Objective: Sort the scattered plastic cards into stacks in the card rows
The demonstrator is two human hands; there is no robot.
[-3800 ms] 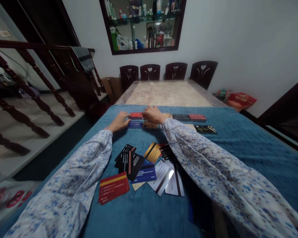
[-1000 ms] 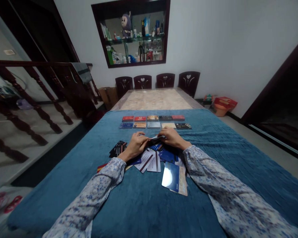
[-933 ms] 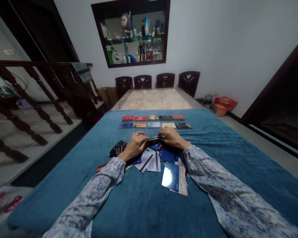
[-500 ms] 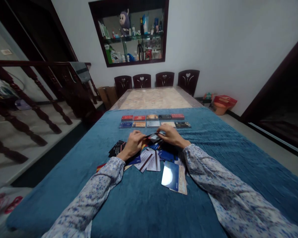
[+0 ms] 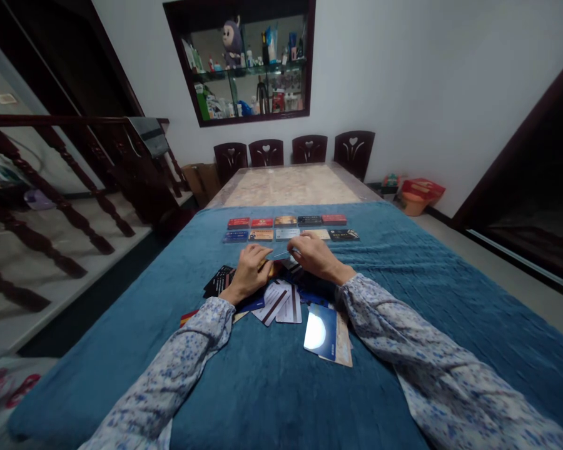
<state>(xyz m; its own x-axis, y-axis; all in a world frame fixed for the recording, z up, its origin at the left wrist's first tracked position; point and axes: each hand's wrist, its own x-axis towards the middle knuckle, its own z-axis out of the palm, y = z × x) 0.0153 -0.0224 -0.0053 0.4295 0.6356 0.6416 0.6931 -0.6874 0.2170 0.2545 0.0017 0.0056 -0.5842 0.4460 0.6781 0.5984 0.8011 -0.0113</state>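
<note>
My left hand (image 5: 251,270) and right hand (image 5: 315,257) seemingly pinch one card (image 5: 281,254) between them. It looks light, stiff and slick, so I'd hold it by the edges.

Left hand (image 5: 249,270) and right hand (image 5: 315,257) hold a card (image 5: 282,254) edge-on

Four dark chairs (image 5: 307,148) stand at the far end of the counter (image 5: 288,184), bare marble beyond the blue cloth (image 5: 426,275). Above them a dark-framed wall niche (image 5: 178,56) holds bottles (image 5: 261,95) and a plush toy (image 5: 232,40). A wooden stair railing (image 5: 75,162) with a grey cloth (image 5: 150,134) over it runs at left; a red bag (image 5: 422,190) lies at right.
</note>
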